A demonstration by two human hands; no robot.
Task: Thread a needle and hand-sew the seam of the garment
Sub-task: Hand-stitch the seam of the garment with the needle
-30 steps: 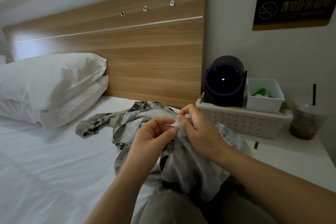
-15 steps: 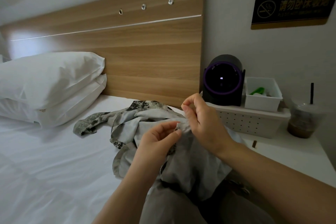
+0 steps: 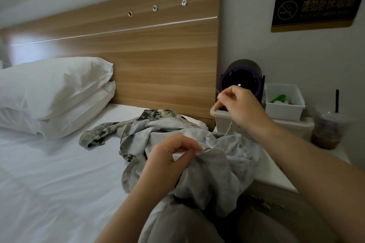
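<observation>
Pulled higher, rightward since a moment ago: thread [image 3: 228,128] taut, pinched in right hand [image 3: 243,108]; garment [image 3: 209,175] seam pinched in left hand [image 3: 169,156]. Needle evidently threaded, stitching underway, seam seemingly unfinished.

Your left hand [image 3: 171,156] sits low, fingers curled, thumb and forefinger pinching the garment [image 3: 213,175]; your right hand [image 3: 242,106] is higher and to the right, fingertips pinched together, holding the thread [image 3: 229,126]; both bare forearms reach in from below.
</observation>
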